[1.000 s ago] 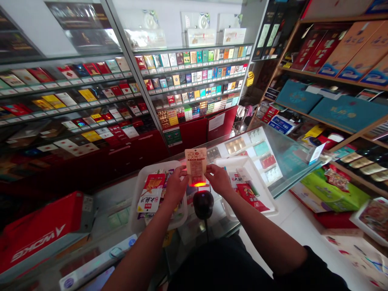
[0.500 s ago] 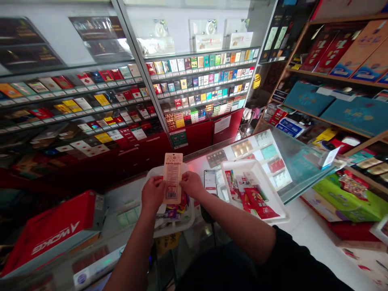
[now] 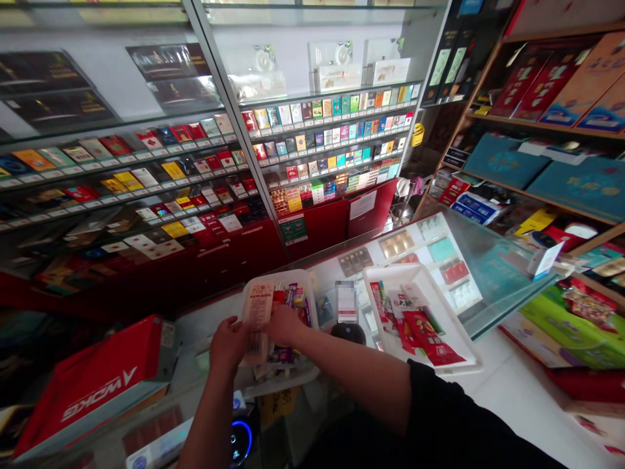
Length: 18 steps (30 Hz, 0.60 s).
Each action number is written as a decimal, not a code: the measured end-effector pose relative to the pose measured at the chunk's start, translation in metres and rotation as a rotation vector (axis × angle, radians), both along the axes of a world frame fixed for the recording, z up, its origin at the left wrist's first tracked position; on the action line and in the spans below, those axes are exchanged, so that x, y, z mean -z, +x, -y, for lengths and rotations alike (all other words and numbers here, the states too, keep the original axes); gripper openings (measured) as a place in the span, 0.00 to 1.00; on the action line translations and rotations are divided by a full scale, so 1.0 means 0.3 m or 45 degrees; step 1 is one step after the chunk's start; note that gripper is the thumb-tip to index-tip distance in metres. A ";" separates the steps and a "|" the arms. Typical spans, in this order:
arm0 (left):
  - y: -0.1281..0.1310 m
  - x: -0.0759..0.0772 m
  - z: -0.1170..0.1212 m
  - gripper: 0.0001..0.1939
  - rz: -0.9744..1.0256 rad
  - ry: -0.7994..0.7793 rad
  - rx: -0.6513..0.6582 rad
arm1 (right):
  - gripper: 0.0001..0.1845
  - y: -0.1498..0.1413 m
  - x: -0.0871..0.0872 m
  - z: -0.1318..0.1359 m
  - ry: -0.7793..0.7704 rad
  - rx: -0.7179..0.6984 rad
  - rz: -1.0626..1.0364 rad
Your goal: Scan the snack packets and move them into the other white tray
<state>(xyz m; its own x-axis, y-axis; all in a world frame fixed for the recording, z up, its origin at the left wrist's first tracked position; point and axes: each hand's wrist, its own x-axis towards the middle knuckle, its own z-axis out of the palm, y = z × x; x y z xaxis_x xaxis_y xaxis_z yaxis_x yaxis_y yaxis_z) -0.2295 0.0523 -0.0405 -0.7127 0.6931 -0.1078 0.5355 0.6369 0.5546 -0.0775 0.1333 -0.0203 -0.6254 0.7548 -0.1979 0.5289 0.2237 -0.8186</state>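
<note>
A flat pale-pink snack packet (image 3: 260, 303) with printed writing lies between my hands, above the left white tub (image 3: 315, 306). My left hand (image 3: 228, 342) is closed on its left edge. My right hand (image 3: 286, 326) grips the right edge, with fingertips partly hidden and a little blurred. Beneath and beside the packet, the tub holds a jumble of small colourful wrapped snacks (image 3: 295, 296), purple, yellow and red among them.
Right of the tub, a phone (image 3: 346, 299) rests by a dark round object (image 3: 348, 333). A white tray (image 3: 471, 361) holds red snack packets (image 3: 430, 339). A red box (image 3: 97, 384) sits left on the glass counter. Cigarette shelves (image 3: 336, 124) stand behind.
The packet and both hands have come down slightly and to the left, lower over the tub. My view has tilted a little, shifting the shelves and counter downward in the picture.
</note>
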 end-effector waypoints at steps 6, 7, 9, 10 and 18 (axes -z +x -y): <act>0.044 -0.019 -0.026 0.30 0.031 -0.013 -0.015 | 0.17 0.040 0.017 -0.015 0.058 0.006 0.165; 0.059 -0.028 -0.034 0.30 0.030 -0.006 0.001 | 0.16 0.056 0.015 -0.020 0.067 0.020 0.152; 0.094 -0.048 -0.053 0.28 0.046 0.026 0.039 | 0.12 0.094 0.002 -0.034 0.094 0.032 0.118; 0.115 -0.056 -0.063 0.28 0.061 0.045 0.063 | 0.10 0.117 -0.007 -0.042 0.111 0.039 0.103; 0.338 -0.077 -0.159 0.23 0.158 0.202 0.358 | 0.09 0.341 -0.058 -0.114 0.130 0.302 -0.001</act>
